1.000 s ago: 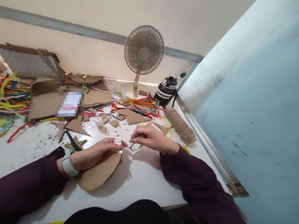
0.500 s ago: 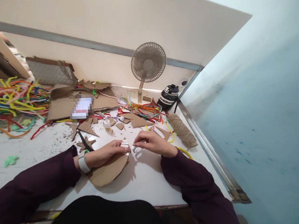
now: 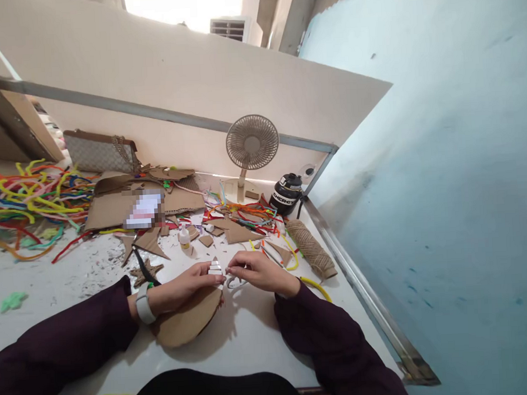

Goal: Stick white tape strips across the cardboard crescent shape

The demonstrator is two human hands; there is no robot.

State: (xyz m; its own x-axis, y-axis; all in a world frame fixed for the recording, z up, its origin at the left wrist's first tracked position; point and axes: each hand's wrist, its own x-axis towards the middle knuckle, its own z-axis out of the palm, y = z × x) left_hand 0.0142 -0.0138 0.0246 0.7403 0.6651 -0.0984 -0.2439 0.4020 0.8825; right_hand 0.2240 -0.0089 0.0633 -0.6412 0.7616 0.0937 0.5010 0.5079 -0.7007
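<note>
Right hand (image 3: 259, 272) has neared left hand (image 3: 180, 289); open table (image 3: 253, 342) borders cardboard's (image 3: 186, 324) edge.

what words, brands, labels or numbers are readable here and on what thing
"ENERGY": on the black bottle
Too small to read: the label on the small white bottle
Too pixelated to read: the pale rectangle on the cardboard
</note>
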